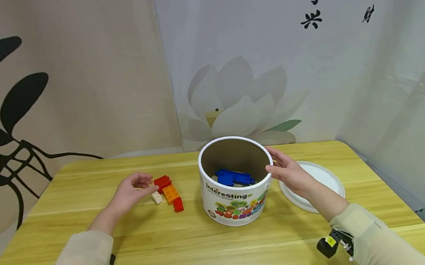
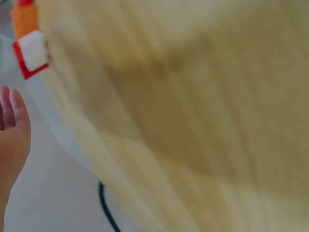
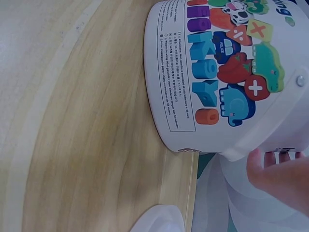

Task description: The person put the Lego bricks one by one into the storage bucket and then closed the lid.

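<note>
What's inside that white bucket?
Blue plastic pieces show inside the white bucket. Its front wall hides part of the bottom, so anything lying there can't be seen.

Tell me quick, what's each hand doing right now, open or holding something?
Left hand: open, right beside the red brick; whether they touch can't be told.
Right hand: holding the bucket at its rim.
</note>
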The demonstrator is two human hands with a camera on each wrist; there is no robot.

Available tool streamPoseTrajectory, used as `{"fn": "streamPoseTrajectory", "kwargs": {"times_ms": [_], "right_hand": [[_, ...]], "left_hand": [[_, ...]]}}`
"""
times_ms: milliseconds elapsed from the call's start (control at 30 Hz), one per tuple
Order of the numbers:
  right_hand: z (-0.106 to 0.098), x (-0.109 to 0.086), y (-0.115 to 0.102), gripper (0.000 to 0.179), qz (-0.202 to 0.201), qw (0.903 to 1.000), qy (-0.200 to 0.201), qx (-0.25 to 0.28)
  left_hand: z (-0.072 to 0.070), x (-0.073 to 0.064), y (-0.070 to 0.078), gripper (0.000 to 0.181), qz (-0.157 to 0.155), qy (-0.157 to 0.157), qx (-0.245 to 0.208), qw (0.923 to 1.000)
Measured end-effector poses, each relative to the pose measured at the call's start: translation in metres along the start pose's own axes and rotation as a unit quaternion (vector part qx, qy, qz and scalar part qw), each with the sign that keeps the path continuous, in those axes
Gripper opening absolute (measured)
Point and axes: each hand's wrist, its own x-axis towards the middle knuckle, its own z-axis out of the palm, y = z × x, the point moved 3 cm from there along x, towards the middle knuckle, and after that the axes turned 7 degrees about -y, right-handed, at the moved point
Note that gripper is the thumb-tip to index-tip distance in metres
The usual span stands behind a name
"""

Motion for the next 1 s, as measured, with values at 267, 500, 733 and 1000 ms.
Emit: {"fn": "streamPoseTrajectory", "kwargs": {"times_ms": [267, 500, 733, 1000], "right_hand": [[0.000, 0.001, 0.002, 0.066, 0.000, 1.0000, -0.003, 0.000], [-0.001, 0.001, 0.002, 0.067, 0.000, 1.0000, -0.003, -0.004], [-0.001, 0.002, 0.002, 0.066, -0.001, 1.0000, -0.002, -0.002], [-0.001, 0.001, 0.002, 0.068, 0.003, 1.0000, 0.001, -0.001]], "left_hand": [[0.003, -0.002, -0.025, 0.054, -0.027, 0.001, 0.013, 0.9996], [0.017, 0.004, -0.031, 0.055, -0.039, -0.014, 0.014, 0.9991], [0.022, 0.006, -0.031, 0.048, -0.042, -0.012, 0.038, 0.9983], [0.023, 0.008, -0.036, 0.042, -0.042, -0.015, 0.046, 0.9980]]}}
